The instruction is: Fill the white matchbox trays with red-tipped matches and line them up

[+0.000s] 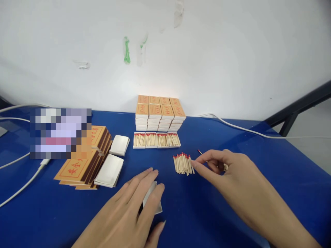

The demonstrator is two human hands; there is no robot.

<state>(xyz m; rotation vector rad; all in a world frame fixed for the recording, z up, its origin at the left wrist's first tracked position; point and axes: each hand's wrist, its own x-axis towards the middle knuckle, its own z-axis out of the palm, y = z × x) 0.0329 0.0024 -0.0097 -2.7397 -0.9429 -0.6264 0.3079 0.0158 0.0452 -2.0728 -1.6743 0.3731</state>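
At the bottom centre, my left hand lies with fingers stretched over a small white matchbox tray, covering much of it. Its thumb is apart from the tray. On the right, my right hand is closed, thumb and index finger meeting at the right edge of a pile of red-tipped matches on the table. A single match pokes out beyond its index finger, and pale stick ends show in the curled fingers. How many matches it holds is hidden.
Four filled trays stand in a row before stacked orange matchboxes against the wall. To the left are piled flat orange sleeves, white trays and a blurred-out device with a cable. Another cable crosses the back right.
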